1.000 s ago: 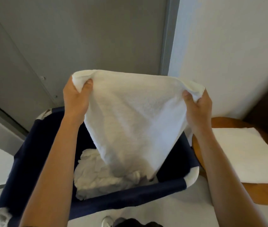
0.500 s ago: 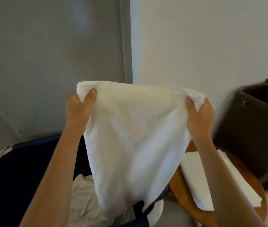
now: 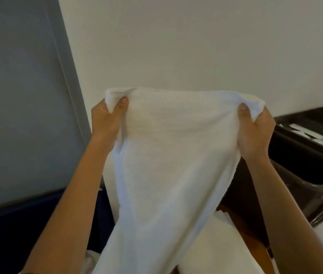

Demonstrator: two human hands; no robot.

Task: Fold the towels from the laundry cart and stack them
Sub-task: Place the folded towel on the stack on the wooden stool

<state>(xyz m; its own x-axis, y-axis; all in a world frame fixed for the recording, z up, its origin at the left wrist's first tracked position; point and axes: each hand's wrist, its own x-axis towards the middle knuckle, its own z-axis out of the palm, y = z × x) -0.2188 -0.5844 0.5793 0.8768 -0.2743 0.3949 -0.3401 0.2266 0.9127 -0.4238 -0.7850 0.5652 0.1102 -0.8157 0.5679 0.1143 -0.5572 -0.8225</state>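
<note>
White wall behind, navy cart low down. One towel hangs spread above the cart, L hand and R hand wide apart, each pinching a top corner. Not folded yet imo; folded towel already lies beside the cart.

Your towel is white terry cloth, matt, with a fine rough nap. The cart below it looks like dark blue matt fabric. The wall is smooth and matt. To your right, the dark bin has a glossy clear plastic liner.
</note>
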